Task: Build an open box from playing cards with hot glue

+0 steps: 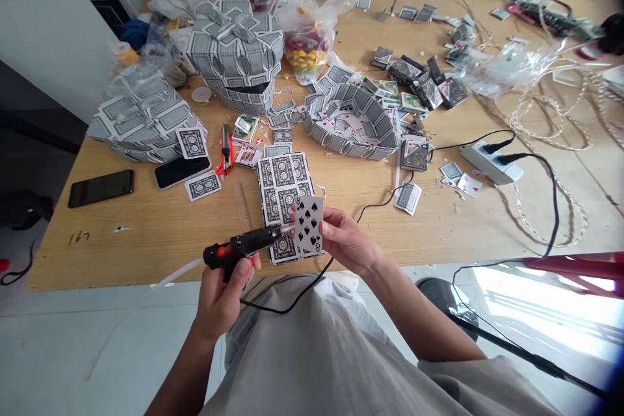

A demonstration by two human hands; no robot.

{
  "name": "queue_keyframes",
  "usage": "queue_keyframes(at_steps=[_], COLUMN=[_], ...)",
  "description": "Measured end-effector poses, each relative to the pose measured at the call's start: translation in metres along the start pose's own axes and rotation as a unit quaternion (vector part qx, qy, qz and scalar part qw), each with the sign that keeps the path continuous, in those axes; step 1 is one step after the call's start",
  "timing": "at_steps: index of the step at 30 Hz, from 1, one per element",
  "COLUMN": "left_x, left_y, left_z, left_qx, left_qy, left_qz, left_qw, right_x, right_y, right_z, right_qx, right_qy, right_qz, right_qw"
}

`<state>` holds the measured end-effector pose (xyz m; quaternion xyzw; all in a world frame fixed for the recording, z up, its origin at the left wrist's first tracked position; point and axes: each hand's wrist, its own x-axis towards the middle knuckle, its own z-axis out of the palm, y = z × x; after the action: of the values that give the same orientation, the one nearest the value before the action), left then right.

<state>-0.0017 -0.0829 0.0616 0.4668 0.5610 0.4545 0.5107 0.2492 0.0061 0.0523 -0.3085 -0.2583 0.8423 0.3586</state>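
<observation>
My left hand (225, 292) is wrapped round the grip of a black glue gun (246, 245) with a white glue stick (180, 272) trailing from its rear. Between the fingers of my right hand (347, 238) is an eight of spades card (308, 224), its face toward me. The gun's nozzle points at the card's left edge; whether they touch I cannot tell. Beneath the card lies a panel of joined playing cards (284, 172), backs up, near the table's front edge.
A heart-shaped card box (351, 123) stands open behind the panel. Two card-covered boxes (234, 52) (146, 114) are at the left. Phones (101, 188), a red cutter (225, 149) and a power strip (492, 162) lie about; the gun's black cable (292, 305) hangs over the front edge.
</observation>
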Motion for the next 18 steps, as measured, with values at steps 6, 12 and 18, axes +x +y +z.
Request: queue_keyframes(at_steps=[6,12,18], left_x=[-0.0113,-0.0126,-0.0123], left_y=[0.0,-0.0033,-0.0025], left_z=[0.0078,0.0065,0.0047], left_qx=[0.001,0.035,0.049], left_qy=[-0.093,-0.052,-0.047], left_qz=[-0.02,-0.035,-0.049], left_qw=[0.995,0.997,0.997], right_x=[0.0002,-0.0016,-0.0009], right_y=[0.001,-0.0014,0.0003], right_z=[0.0021,0.0047,0.0021], right_qx=[0.005,0.006,0.003], right_qy=[0.019,0.022,0.016], right_qz=[-0.011,-0.015,-0.021], right_qw=[1.0,1.0,1.0])
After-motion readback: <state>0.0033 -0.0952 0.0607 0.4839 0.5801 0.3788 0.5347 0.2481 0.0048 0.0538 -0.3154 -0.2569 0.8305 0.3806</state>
